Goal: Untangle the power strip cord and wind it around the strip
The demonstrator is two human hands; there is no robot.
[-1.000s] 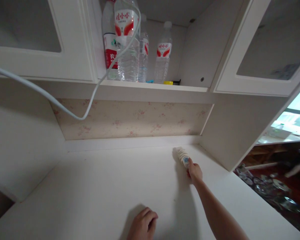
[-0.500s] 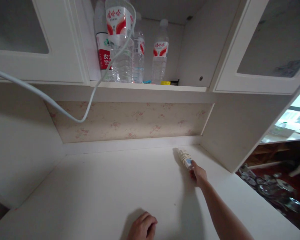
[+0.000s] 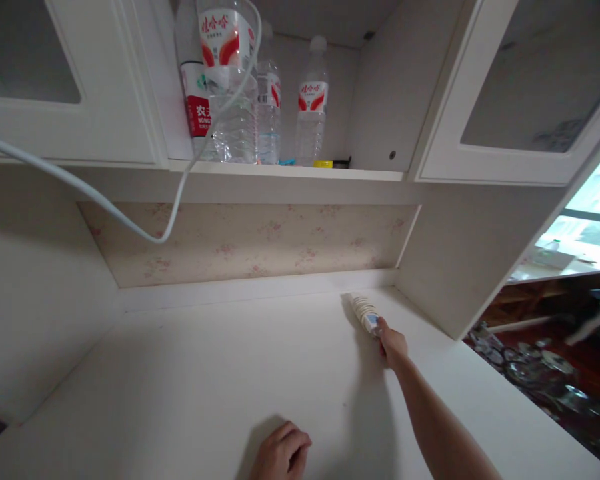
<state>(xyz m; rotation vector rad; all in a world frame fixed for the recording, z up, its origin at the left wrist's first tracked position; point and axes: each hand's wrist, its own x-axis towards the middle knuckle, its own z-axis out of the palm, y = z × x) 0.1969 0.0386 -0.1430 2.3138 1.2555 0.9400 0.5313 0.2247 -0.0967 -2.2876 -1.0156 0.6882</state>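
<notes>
My right hand (image 3: 392, 343) stretches toward the back right of the white countertop (image 3: 220, 373). It is closed on the near end of a ribbed off-white cylinder (image 3: 363, 310) with a blue and white label. This cylinder lies slanted, its far end close to the back edge; its exact kind is unclear. Low in the picture, my left hand (image 3: 281, 453) rests on the countertop, fingers curled in. Nothing shows in it, though its palm is hidden.
Above, an open shelf (image 3: 290, 171) holds a large water bottle (image 3: 229, 100), a smaller bottle (image 3: 312, 103) and others. A white cable (image 3: 100, 195) hangs across the front. Side panels (image 3: 450, 253) flank the countertop. Cluttered shiny items (image 3: 530, 373) lie beyond the right edge.
The view has shifted slightly, so the scene sits a little farther left. Both hands keep about the same places on the countertop, and the right hand still grips the cylinder.
</notes>
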